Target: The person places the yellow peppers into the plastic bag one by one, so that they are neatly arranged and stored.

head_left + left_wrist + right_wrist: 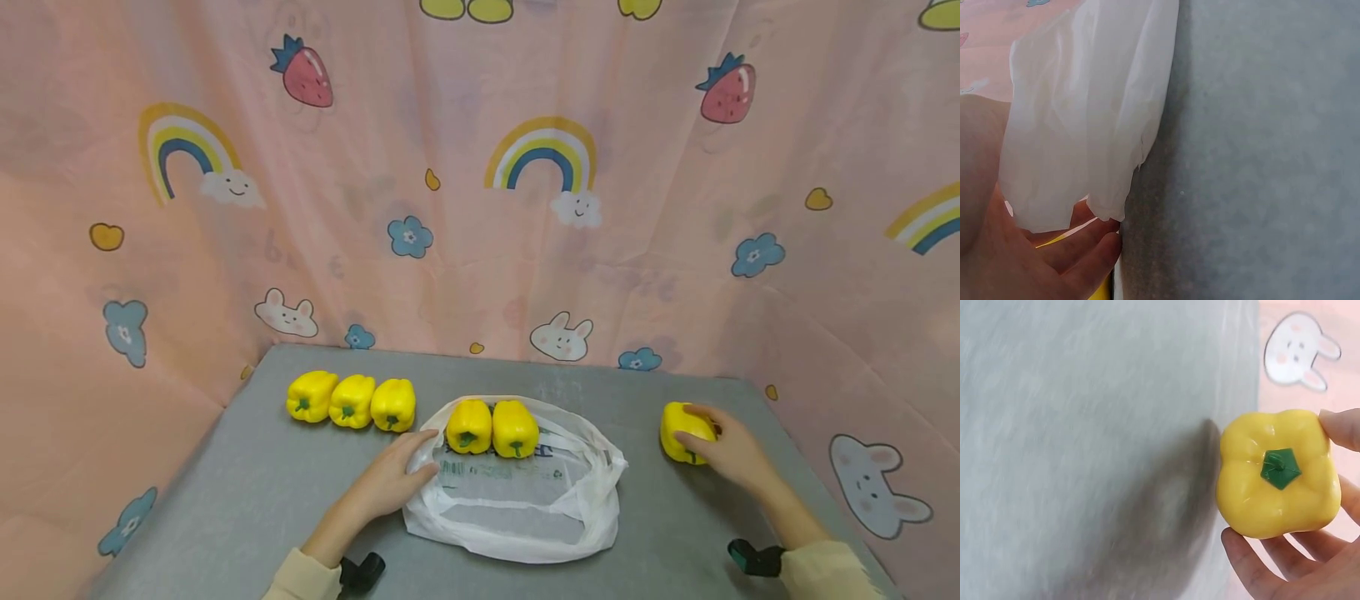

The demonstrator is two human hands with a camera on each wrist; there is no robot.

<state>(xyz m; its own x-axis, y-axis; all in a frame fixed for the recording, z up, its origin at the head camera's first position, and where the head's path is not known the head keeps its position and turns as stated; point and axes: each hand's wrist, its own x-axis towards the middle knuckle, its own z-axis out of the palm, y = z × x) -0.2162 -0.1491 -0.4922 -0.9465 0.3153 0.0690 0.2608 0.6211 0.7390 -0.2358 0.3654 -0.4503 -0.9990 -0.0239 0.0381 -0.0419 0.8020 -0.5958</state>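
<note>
My right hand [727, 446] grips a yellow bell pepper [686, 433] at the right side of the table. In the right wrist view, the green stem of this bell pepper [1282, 503] faces the camera, with thumb and fingers around its sides. My left hand [390, 475] touches the left rim of a white plastic bag [517, 546], thumb and fingers spread apart. White plastic [1085, 112] partly covers those fingers in the left wrist view. Two yellow bell peppers [470, 427] lie side by side at the back of the wide-mouthed bag.
Three more yellow bell peppers [351, 402] stand in a row at the back left of the grey table [247, 483]. A pink patterned curtain [450, 292] hangs behind the table and along its sides.
</note>
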